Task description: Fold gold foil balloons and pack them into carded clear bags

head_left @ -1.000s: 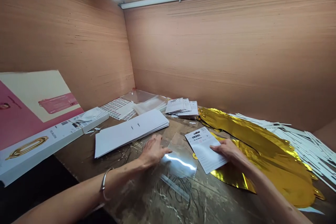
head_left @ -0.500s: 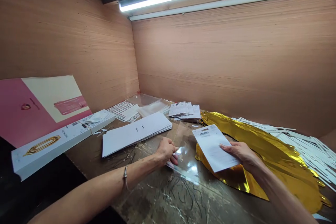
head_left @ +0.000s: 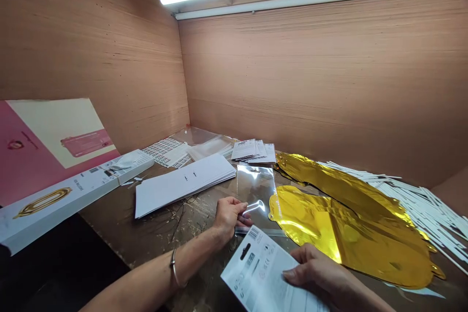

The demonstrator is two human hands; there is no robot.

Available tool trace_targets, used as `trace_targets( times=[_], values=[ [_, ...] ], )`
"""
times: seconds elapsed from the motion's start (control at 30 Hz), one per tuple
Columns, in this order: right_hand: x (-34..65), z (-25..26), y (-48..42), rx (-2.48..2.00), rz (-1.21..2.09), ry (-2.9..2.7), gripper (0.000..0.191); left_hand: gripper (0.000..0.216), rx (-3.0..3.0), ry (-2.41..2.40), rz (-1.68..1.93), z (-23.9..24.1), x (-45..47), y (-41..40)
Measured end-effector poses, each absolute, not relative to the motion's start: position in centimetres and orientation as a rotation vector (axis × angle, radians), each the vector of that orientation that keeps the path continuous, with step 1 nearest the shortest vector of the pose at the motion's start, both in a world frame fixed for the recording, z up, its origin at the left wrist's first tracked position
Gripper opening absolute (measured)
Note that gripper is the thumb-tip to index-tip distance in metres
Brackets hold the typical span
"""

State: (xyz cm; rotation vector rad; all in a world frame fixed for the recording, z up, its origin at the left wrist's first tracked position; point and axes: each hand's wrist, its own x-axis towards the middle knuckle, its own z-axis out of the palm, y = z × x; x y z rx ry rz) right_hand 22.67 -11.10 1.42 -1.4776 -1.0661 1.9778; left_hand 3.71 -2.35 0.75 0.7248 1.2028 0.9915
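Observation:
My left hand (head_left: 231, 215) pinches the left edge of a clear plastic bag (head_left: 256, 187), which has a hang hole at its far end and a strip along its near end. In my right hand (head_left: 321, 273) is a white printed card (head_left: 268, 273) with a black hang slot, thumb on top, fingers underneath. The card is tilted, its slotted end close to the near end of the bag but apart from my left fingers. Gold foil balloons (head_left: 380, 239) lie flat just right of the bag.
White folded cards (head_left: 183, 183) lie left of the bag, finished-looking packets (head_left: 254, 151) behind it. Further back are clear bags (head_left: 212, 147) and a label sheet (head_left: 166, 151). A long white box (head_left: 80, 190) and pink carton (head_left: 62, 141) stand left; white sticks (head_left: 413, 200) are heaped right.
My right hand has brought the card nearer to me and leftward, towards the bag's near end. The bag in my left hand now lies straighter, its hang-hole end pointing away.

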Motion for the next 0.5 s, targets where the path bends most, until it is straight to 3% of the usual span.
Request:
trace_targets(
  times=[0.27,0.5],
  values=[
    [23.6,0.9,-9.0,-1.345,1.915,-1.02,0.021,0.027,0.789,1.177,1.049,1.7,1.3,-3.5],
    [21.9,1.6,-9.8,-1.284,1.672,-0.992,0.026,0.032,0.777,1.114,1.146,1.2,1.5,-3.8]
  ],
)
